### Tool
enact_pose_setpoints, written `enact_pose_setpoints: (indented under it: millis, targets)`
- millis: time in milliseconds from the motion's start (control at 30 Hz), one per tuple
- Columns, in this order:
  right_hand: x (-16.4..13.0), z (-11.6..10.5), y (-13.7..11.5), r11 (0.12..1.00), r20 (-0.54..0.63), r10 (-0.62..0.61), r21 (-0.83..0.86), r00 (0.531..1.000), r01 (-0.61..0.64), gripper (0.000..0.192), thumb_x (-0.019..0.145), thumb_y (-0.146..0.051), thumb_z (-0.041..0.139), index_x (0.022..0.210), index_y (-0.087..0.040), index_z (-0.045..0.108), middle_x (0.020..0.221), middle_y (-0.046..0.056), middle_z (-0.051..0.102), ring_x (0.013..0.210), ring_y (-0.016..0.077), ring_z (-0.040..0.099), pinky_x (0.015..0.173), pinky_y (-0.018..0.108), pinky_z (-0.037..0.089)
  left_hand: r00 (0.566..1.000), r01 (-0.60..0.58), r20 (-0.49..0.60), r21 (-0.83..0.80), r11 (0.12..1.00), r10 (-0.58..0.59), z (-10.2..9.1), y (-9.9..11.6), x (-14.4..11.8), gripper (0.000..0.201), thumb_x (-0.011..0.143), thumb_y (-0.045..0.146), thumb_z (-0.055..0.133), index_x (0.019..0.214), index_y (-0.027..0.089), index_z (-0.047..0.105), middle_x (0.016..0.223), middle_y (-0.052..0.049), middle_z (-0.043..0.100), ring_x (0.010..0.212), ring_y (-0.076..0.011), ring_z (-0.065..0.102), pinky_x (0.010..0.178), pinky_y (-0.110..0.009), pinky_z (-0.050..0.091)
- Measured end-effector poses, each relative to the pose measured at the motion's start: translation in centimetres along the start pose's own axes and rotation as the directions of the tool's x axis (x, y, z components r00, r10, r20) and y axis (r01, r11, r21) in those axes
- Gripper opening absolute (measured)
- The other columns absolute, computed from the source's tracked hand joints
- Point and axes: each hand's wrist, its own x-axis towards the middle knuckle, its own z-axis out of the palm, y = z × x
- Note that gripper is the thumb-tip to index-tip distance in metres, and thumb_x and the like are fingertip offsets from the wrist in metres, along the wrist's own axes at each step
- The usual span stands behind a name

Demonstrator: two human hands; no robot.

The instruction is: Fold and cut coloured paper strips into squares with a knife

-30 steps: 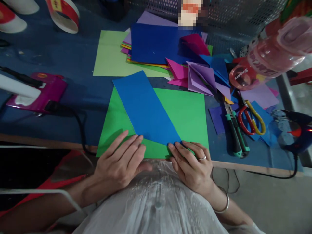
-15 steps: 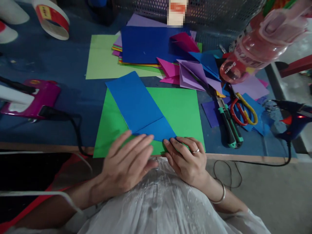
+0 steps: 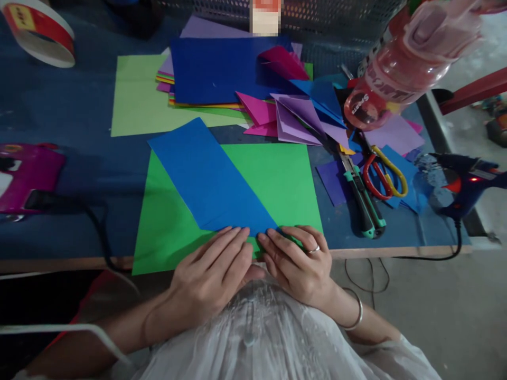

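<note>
A blue sheet of paper lies slanted over a bright green sheet at the table's front edge. Along its near edge, the stretched fingers of my left hand rest on the paper, side by side. My right hand, with a ring and a bangle, lies close by; its bent fingertips press on the sheet's near right corner. Neither hand is wrapped round anything. The fingers hide part of the blue sheet's near edge, and no flap shows on its upper face.
Stacked coloured paper and folded purple pieces lie behind. To the right are a utility knife, scissors, a pink bottle and a glue gun with a red light. A magenta corded box sits left; a tape roll stands farther back.
The triangular flap seen on the near end of the blue sheet is gone from view, leaving one plain face. My left hand now lies closer to my right. The view has shifted rightward.
</note>
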Motion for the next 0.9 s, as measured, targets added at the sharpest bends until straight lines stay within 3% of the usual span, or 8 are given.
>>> enact_pose_setpoints:
  millis: [267,500,600,800,900]
  targets:
    - [-0.3,-0.1,0.1,0.998,-0.026,0.044,-0.042,0.999,-0.045,0.022,0.099,-0.024,0.068,0.117,-0.03,0.08,0.109,-0.005,0.084,0.101,0.0179,0.072,0.1,0.037,0.05,0.998,0.041,0.033,0.114,0.993,-0.045,-1.0,-1.0,-2.3,0.029,0.102,0.031,0.068,0.11,0.003,0.07,0.112,-0.02,0.081,0.106,-0.0276,0.079,0.094,-0.037,0.064]
    - [-1.3,-0.7,0.5,0.995,-0.098,0.092,-0.022,0.991,-0.094,0.024,0.094,-0.017,0.07,0.115,-0.024,0.079,0.108,-0.002,0.084,0.099,0.02,0.071,0.095,0.039,0.051,0.998,0.064,0.015,0.086,0.994,-0.066,-1.1,-1.4,-2.7,0.023,0.1,0.026,0.071,0.107,0.004,0.069,0.112,-0.021,0.081,0.104,-0.0291,0.079,0.094,-0.042,0.064]
    - [-1.5,-0.8,0.4,0.994,-0.128,0.106,-0.006,0.986,-0.108,0.027,0.093,-0.016,0.069,0.116,-0.027,0.079,0.109,-0.002,0.084,0.099,0.0202,0.071,0.094,0.038,0.051,0.998,0.057,-0.024,0.104,0.993,-0.055,-1.0,-1.6,-2.5,0.019,0.103,0.025,0.065,0.103,0.006,0.068,0.106,-0.019,0.082,0.098,-0.0282,0.08,0.089,-0.041,0.065]
    - [-1.1,0.3,0.2,0.997,-0.227,0.075,0.02,0.971,-0.073,0.028,0.096,-0.014,0.062,0.116,-0.023,0.079,0.107,0.0,0.084,0.095,0.0199,0.072,0.093,0.039,0.049,0.971,0.121,-0.227,0.179,0.976,-0.079,-0.5,-1.6,-1.2,0.01,0.103,0.016,0.063,0.098,0.011,0.069,0.09,-0.008,0.083,0.085,-0.0213,0.08,0.083,-0.033,0.064]
    - [-0.8,0.3,-0.2,0.998,-0.256,0.053,-0.001,0.965,-0.055,0.026,0.095,-0.013,0.064,0.114,-0.023,0.078,0.102,0.0,0.083,0.093,0.0194,0.073,0.092,0.038,0.05,0.971,0.116,-0.22,0.113,0.987,-0.089,-0.2,-0.6,-0.2,0.018,0.107,0.019,0.055,0.104,0.011,0.071,0.098,-0.007,0.083,0.094,-0.02,0.08,0.088,-0.031,0.063]
